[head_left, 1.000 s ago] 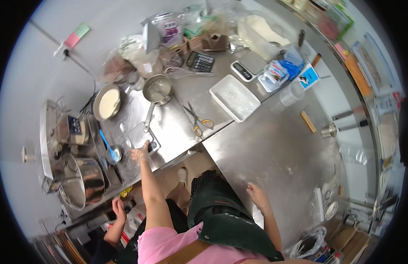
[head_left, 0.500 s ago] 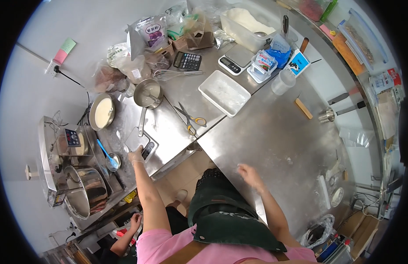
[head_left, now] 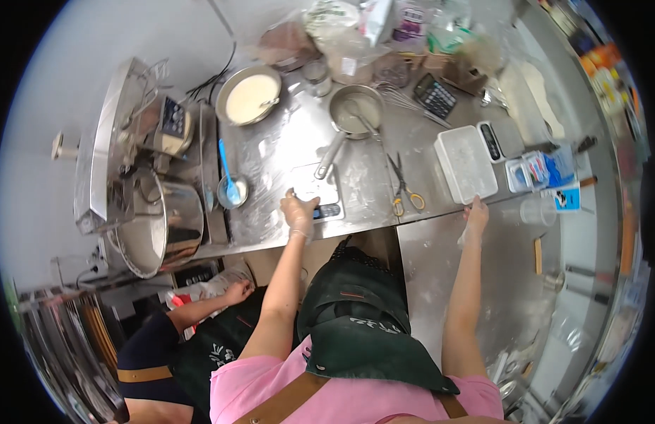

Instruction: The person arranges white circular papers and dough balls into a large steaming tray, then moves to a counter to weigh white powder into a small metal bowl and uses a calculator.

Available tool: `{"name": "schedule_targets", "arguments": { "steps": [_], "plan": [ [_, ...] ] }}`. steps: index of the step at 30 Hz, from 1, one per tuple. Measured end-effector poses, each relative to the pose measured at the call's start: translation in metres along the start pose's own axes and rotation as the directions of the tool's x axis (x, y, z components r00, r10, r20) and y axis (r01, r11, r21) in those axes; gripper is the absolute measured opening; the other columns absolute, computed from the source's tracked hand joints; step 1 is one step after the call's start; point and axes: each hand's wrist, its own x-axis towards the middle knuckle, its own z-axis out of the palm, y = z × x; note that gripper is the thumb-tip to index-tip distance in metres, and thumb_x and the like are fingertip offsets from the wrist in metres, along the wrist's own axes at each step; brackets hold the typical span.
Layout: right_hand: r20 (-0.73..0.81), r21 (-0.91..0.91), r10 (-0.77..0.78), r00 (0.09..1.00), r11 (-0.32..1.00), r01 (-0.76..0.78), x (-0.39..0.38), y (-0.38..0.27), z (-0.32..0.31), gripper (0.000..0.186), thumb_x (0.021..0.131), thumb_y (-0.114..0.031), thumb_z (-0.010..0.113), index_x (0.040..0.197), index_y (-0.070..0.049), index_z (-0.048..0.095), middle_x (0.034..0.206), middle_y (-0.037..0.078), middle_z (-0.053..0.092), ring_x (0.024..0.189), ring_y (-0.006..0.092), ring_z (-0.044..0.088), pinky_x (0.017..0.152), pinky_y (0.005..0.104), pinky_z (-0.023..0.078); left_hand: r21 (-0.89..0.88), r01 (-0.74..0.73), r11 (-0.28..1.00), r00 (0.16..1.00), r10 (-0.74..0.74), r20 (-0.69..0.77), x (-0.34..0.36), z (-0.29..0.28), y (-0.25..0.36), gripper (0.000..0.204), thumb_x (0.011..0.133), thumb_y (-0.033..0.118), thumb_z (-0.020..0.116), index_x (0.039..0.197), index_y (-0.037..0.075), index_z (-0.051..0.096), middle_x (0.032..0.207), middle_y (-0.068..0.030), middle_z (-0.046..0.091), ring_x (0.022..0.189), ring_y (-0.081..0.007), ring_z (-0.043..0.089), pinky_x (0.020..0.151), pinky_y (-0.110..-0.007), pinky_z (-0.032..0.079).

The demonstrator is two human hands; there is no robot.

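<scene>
My left hand (head_left: 298, 212), in a clear thin glove, grips the near left corner of a flat kitchen scale (head_left: 329, 189), thumb near its display. The handle of a metal saucepan (head_left: 365, 106) reaches over the scale's far part; a utensil rests in the pan. My right hand (head_left: 475, 216), also gloved, has its fingertips closed at the near edge of a white rectangular tray (head_left: 463, 159). Whether the tray is lifted I cannot tell. Between the hands lie scissors (head_left: 406, 194) with yellow-and-black handles.
A bowl of pale batter (head_left: 251, 99) and a small bowl with a blue spatula (head_left: 232, 185) stand left. Beyond are a steel mixing bowl (head_left: 145, 233), whisk (head_left: 412, 100), calculator (head_left: 435, 96), bags and a second scale (head_left: 498, 138). A co-worker's hand (head_left: 238, 292) is at lower left.
The view has swung left. My right hand has gone from above the bare right-hand table to the white tray's near edge. My left hand stays at the scale.
</scene>
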Motion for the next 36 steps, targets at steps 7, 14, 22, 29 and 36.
{"name": "schedule_targets", "arguments": {
  "steps": [7,14,22,29,36],
  "plan": [
    [0.514,-0.029,-0.292,0.807,0.934,0.356,-0.144,0.008,0.096,0.033,0.091,-0.014,0.057,0.119,0.002,0.052,0.1,0.011,0.064,0.088,0.0188,0.061,0.081,0.0304,0.048,-0.156,0.094,0.983,0.995,-0.088,0.045,-0.051,-0.005,0.018,0.067,0.072,0.013,0.076,0.128,-0.001,0.042,0.113,-0.0165,0.046,0.098,-0.0271,0.053,0.084,-0.036,0.048],
    [0.761,0.022,-0.312,0.569,0.889,0.458,-0.181,-0.001,0.144,0.036,0.094,-0.013,0.053,0.127,0.001,0.048,0.107,0.013,0.063,0.098,0.0191,0.059,0.088,0.0296,0.045,-0.471,0.153,0.869,0.978,-0.201,-0.052,-0.099,-0.029,-0.067,0.046,0.077,0.021,0.073,0.113,-0.002,0.057,0.091,-0.009,0.057,0.081,-0.0185,0.055,0.078,-0.031,0.047],
    [0.886,-0.027,-0.208,0.414,0.868,0.495,-0.184,0.034,0.076,0.03,0.096,-0.014,0.051,0.121,0.003,0.052,0.094,0.007,0.062,0.08,0.0114,0.054,0.077,0.025,0.045,-0.797,0.33,0.505,0.759,-0.644,-0.093,-0.172,-0.074,-0.232,0.028,0.088,0.02,0.063,0.107,0.0,0.06,0.091,-0.0055,0.062,0.079,-0.0114,0.057,0.073,-0.026,0.047],
    [0.986,-0.077,-0.026,0.164,0.802,0.592,-0.277,0.037,0.129,0.03,0.092,-0.002,0.049,0.121,0.002,0.054,0.091,0.007,0.063,0.076,0.0115,0.056,0.073,0.0239,0.048,-0.859,0.218,0.463,0.314,-0.867,-0.387,-0.177,-0.159,-0.342,0.02,0.087,0.016,0.059,0.1,0.001,0.061,0.082,-0.0025,0.062,0.074,-0.0141,0.057,0.07,-0.028,0.046],
    [0.998,0.001,0.048,-0.039,0.617,0.787,-0.401,0.038,0.204,0.027,0.091,-0.002,0.052,0.118,0.001,0.056,0.094,0.011,0.066,0.085,0.0159,0.063,0.079,0.0277,0.049,-0.76,-0.096,0.643,-0.319,-0.743,-0.589,-0.135,-0.279,-0.457,0.021,0.089,0.006,0.053,0.108,-0.003,0.057,0.101,-0.0108,0.061,0.09,-0.0188,0.057,0.083,-0.031,0.046]
  ]
}}
